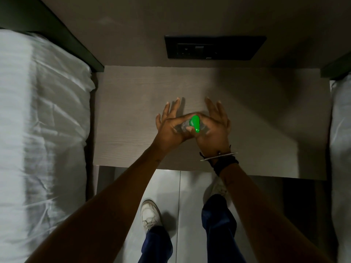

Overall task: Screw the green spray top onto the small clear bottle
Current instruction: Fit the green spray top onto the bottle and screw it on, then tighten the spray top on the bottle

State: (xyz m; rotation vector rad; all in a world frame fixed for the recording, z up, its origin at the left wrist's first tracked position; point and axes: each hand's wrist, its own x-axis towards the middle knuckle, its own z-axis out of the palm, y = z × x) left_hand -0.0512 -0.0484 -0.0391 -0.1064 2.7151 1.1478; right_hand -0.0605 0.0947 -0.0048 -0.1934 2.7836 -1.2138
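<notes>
A small clear bottle stands upright on the wooden bedside table, seen from above. The green spray top sits on its neck. My left hand presses the bottle's left side with thumb and palm, its other fingers spread and pointing away. My right hand holds the right side, thumb by the green top, fingers also fanned out. Most of the bottle's body is hidden between the two palms.
A white bed borders the table on the left, and another white bed edge on the right. A black socket panel is on the wall behind. My legs and white shoes stand on the tiled floor below.
</notes>
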